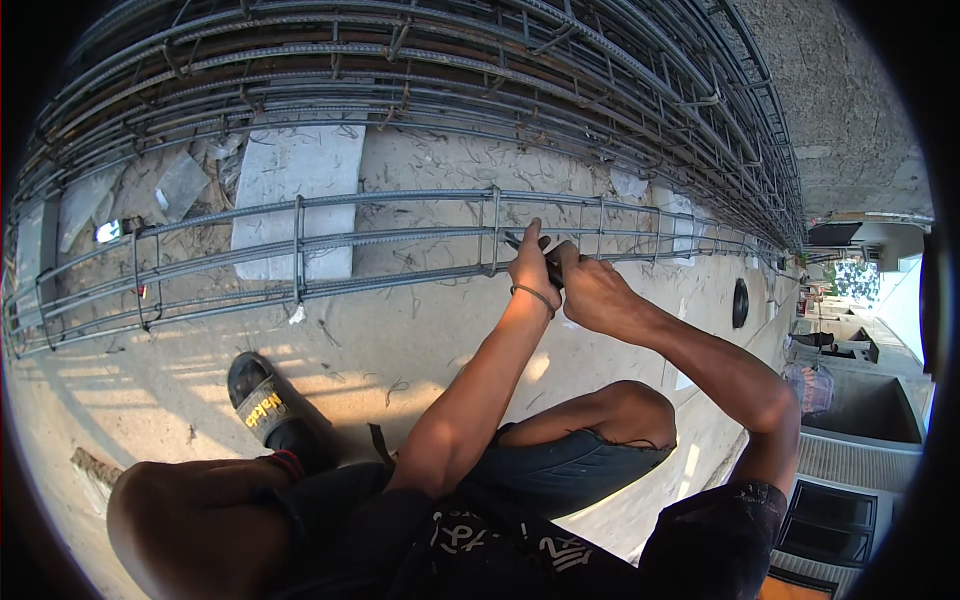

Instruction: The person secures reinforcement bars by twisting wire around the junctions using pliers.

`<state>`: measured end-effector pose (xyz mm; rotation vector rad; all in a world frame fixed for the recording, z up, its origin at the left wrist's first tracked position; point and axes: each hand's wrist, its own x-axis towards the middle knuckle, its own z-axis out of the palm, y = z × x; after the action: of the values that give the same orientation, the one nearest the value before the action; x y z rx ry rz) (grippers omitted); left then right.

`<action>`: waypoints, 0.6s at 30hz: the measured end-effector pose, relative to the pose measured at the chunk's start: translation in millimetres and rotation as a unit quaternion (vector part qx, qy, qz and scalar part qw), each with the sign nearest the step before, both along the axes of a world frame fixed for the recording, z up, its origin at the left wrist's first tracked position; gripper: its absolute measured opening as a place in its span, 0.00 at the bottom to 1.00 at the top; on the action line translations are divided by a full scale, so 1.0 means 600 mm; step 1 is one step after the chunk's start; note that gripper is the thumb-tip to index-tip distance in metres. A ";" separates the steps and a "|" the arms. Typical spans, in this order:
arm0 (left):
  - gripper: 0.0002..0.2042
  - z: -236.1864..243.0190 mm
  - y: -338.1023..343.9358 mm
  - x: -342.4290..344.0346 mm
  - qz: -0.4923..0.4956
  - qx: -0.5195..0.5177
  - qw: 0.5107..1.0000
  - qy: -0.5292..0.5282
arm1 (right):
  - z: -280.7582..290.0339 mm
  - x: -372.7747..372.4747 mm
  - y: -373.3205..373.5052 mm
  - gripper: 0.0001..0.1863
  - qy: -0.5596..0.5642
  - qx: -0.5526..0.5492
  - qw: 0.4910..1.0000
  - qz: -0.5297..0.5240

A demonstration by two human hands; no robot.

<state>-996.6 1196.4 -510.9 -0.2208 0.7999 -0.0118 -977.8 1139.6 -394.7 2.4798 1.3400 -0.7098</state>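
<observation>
A long rebar cage [390,237], made of ribbed bars with square stirrups, runs across in front of me. My left hand [530,262] is closed at its near side, beside a stirrup [490,228], one finger pointing up; what it grips is mostly hidden. Right against it, my right hand [597,292] is wrapped round a dark hand tool [554,268]. The tool's kind cannot be made out, since both hands cover most of it. A dark tip also shows at the left hand's far side, by the bars. A thin dark band circles my left wrist.
Many more rebar cages [470,60] are stacked beyond. A pale board [300,165] lies under the bars, with scraps of wire scattered on the concrete floor [420,345]. A black ring-shaped object [741,303] lies to the right. My sandalled foot [262,400] is at the left.
</observation>
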 end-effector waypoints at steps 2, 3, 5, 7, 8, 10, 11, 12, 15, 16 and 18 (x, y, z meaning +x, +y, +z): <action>0.18 0.021 0.016 0.017 0.004 -0.019 0.997 0.073 | -0.001 -0.004 -0.004 0.21 -0.032 -0.033 0.999 0.001; 0.16 0.028 0.014 0.023 0.009 -0.027 0.994 0.107 | 0.006 -0.008 -0.008 0.25 -0.054 -0.056 0.996 0.037; 0.13 0.032 0.009 0.032 0.030 -0.020 0.991 0.129 | 0.045 -0.018 0.006 0.32 -0.102 -0.095 0.984 0.112; 0.12 0.023 0.013 0.018 0.022 0.034 0.994 0.106 | 0.089 0.001 0.042 0.47 -0.056 -0.034 0.988 0.140; 0.12 0.020 0.014 0.010 0.015 0.059 0.994 0.092 | 0.102 0.021 0.056 0.54 -0.033 -0.006 0.988 0.150; 0.11 0.010 0.000 0.003 0.020 0.020 0.999 0.042 | 0.079 0.077 0.051 0.57 0.099 -0.191 0.973 -0.089; 0.12 0.014 0.000 0.001 0.025 0.020 0.999 0.015 | 0.065 0.089 0.046 0.51 0.165 -0.293 0.934 -0.120; 0.12 0.018 0.000 -0.002 0.029 0.020 0.999 -0.012 | 0.045 0.101 0.036 0.46 0.229 -0.390 0.879 -0.149; 0.14 -0.009 -0.004 -0.019 0.065 -0.005 0.992 -0.112 | 0.015 0.063 -0.040 0.27 0.557 -0.176 0.708 -0.396; 0.14 -0.023 -0.003 -0.026 0.084 -0.019 0.984 -0.154 | 0.011 0.045 -0.044 0.25 0.619 -0.125 0.655 -0.415; 0.15 -0.026 -0.002 -0.030 0.096 -0.034 0.978 -0.182 | -0.010 0.020 -0.069 0.20 0.640 -0.040 0.584 -0.498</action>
<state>-1014.5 1194.9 -526.7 -0.3485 0.4104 0.1008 -966.0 1098.3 -400.4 2.2341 -0.3545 -3.0224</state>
